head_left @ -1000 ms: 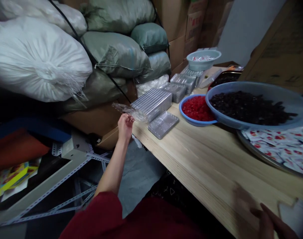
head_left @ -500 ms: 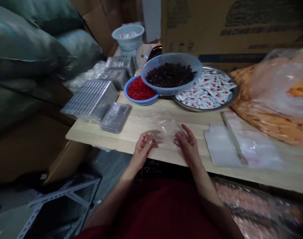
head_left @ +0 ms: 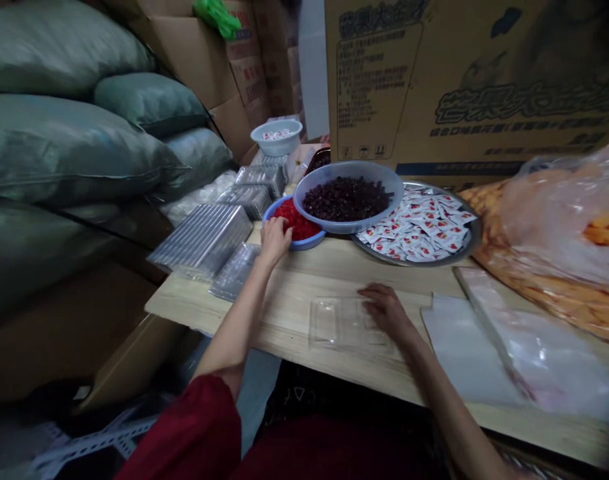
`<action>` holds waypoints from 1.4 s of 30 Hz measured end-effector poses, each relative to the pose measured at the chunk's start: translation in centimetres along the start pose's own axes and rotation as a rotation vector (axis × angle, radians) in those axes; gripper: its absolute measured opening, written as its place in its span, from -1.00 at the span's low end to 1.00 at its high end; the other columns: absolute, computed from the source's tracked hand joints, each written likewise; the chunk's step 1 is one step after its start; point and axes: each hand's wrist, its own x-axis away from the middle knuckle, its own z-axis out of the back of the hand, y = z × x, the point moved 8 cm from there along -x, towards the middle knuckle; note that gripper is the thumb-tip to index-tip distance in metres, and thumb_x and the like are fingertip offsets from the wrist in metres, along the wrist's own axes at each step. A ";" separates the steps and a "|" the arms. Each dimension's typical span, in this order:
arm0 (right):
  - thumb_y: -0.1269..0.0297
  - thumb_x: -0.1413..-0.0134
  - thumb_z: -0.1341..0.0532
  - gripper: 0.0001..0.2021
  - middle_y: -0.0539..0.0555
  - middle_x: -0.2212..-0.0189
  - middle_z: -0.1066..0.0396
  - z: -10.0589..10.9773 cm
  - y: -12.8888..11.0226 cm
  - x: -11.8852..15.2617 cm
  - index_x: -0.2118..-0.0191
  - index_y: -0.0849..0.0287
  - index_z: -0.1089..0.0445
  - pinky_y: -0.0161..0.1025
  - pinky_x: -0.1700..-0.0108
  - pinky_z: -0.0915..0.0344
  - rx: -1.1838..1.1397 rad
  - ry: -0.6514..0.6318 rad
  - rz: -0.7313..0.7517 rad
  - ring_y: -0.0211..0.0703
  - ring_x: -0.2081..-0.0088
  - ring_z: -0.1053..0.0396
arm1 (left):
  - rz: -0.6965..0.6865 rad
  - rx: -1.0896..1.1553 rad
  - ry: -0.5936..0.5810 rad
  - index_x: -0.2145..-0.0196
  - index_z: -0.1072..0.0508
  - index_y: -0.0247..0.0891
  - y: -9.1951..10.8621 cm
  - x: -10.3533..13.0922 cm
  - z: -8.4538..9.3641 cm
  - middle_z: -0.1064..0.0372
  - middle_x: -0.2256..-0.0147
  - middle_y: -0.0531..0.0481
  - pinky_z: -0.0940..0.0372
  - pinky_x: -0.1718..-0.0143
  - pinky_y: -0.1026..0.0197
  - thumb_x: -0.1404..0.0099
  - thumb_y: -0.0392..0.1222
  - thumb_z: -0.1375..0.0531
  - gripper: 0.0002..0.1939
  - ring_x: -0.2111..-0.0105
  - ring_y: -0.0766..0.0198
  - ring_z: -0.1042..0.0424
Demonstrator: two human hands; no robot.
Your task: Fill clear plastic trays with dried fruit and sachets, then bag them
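There are three basins (head_left: 307, 244) (plus one round metal tray (head_left: 475, 233)).

The left arm (head_left: 240, 310) reaches out over the near edge of the desk (head_left: 289, 293), left hand (head_left: 276, 240) palm down, fingers curling forward. The right hand (head_left: 388, 312) sits closer to that edge, fingers loosely bent and pointing left, its forearm (head_left: 447, 393) slanting in from the right.

Stacked sacks (head_left: 64, 143), cartons (head_left: 189, 60) and plastic trays (head_left: 209, 237) — this is a packing workshop.

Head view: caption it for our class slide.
Left hand at a blue bowl of red pieces; right hand at a clear tray.
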 end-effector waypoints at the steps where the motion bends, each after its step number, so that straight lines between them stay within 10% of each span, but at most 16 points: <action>1: 0.18 -0.17 -0.26 -0.75 0.20 0.05 -0.54 0.1 -0.3 0.1 0.09 0.06 -0.62 0.15 -0.13 -0.35 0.009 0.017 0.013 0.12 -0.04 -0.43 | 0.047 0.018 -0.003 0.54 -0.39 -0.18 -0.9 -1.3 -0.8 -0.32 0.41 -0.06 -0.11 -0.20 -0.08 0.04 -0.50 -0.38 -0.71 0.09 -0.07 -0.35; 10: 0.13 -0.32 -0.20 -0.77 0.18 0.00 -0.51 2.8 -1.6 6.1 0.06 0.06 -0.55 0.08 -0.16 -0.38 -0.119 0.204 -0.152 0.04 -0.06 -0.45 | 0.082 0.141 0.056 0.49 -0.45 -0.22 -4.8 -3.6 -0.7 -0.34 0.50 0.07 -0.25 0.24 0.23 -0.11 -0.38 -0.32 -0.86 0.45 0.25 -0.29; 15: 0.15 -0.32 -0.20 -0.79 0.16 -0.02 -0.49 3.1 -1.8 8.9 0.06 0.04 -0.53 0.11 -0.19 -0.35 -0.114 0.279 -0.229 0.05 -0.08 -0.44 | -0.109 0.296 0.186 0.21 -0.53 -0.22 1.3 -4.1 0.6 -0.42 0.33 0.05 -0.29 0.11 0.23 -0.24 -0.33 -0.26 -0.85 0.28 0.24 -0.40; 20: 0.17 -0.34 -0.18 -0.79 0.17 0.01 -0.50 2.8 -2.5 9.2 0.06 0.07 -0.52 0.08 -0.17 -0.36 -0.150 0.294 -0.247 0.03 -0.06 -0.45 | -0.188 0.325 -0.331 0.46 -0.53 -0.31 9.8 -5.2 -8.4 -0.40 0.46 0.03 -0.30 0.13 0.16 -0.03 -0.49 -0.39 -0.84 0.34 0.19 -0.44; 23: 0.17 -0.34 -0.18 -0.79 0.16 0.03 -0.51 2.7 -2.6 9.5 0.06 0.07 -0.51 0.04 -0.15 -0.36 -0.176 0.299 -0.261 0.01 -0.03 -0.46 | -0.156 0.072 -0.630 0.62 -0.48 -0.29 11.3 -5.3 -14.0 -0.29 0.62 0.10 -0.26 0.27 0.19 0.16 -0.55 -0.45 -0.73 0.52 0.26 -0.33; 26: 0.16 -0.34 -0.19 -0.79 0.14 0.06 -0.52 2.9 -2.2 10.2 0.07 0.07 -0.52 -0.03 -0.11 -0.38 -0.199 0.318 -0.288 -0.02 -0.01 -0.46 | -0.259 -0.124 -0.733 0.60 -0.48 -0.26 11.5 -5.4 -15.8 -0.30 0.63 0.12 -0.25 0.32 0.23 0.12 -0.47 -0.44 -0.77 0.53 0.29 -0.32; 35: 0.18 -0.32 -0.21 -0.81 0.11 0.10 -0.54 3.8 -1.8 11.1 0.09 0.08 -0.54 -0.08 -0.08 -0.36 -0.241 0.384 -0.332 -0.05 0.03 -0.46 | -0.267 0.198 -0.463 0.18 -0.36 -0.21 8.8 -6.1 -12.8 -0.47 0.40 0.04 -0.38 0.29 0.19 -0.40 -0.14 -0.20 -0.88 0.49 0.31 -0.49; 39: 0.21 -0.33 -0.20 -0.82 0.09 0.13 -0.53 4.0 -2.5 11.4 0.09 0.09 -0.53 -0.12 -0.05 -0.35 -0.274 0.397 -0.316 -0.09 0.06 -0.46 | -0.400 0.277 -0.277 0.09 -0.33 -0.15 12.4 -3.5 -9.5 -0.52 0.24 -0.02 -0.42 0.16 0.13 -0.47 -0.02 -0.14 -0.82 0.35 0.29 -0.56; 42: 0.21 -0.34 -0.19 -0.81 0.10 0.13 -0.53 4.2 -2.8 12.0 0.08 0.09 -0.53 -0.12 -0.01 -0.36 -0.268 0.405 -0.322 -0.08 0.07 -0.46 | -0.497 0.335 -0.285 0.03 -0.36 -0.13 15.8 2.9 -7.4 -0.52 0.11 -0.02 -0.41 0.12 0.15 -0.47 -0.07 -0.13 -0.82 0.23 0.27 -0.55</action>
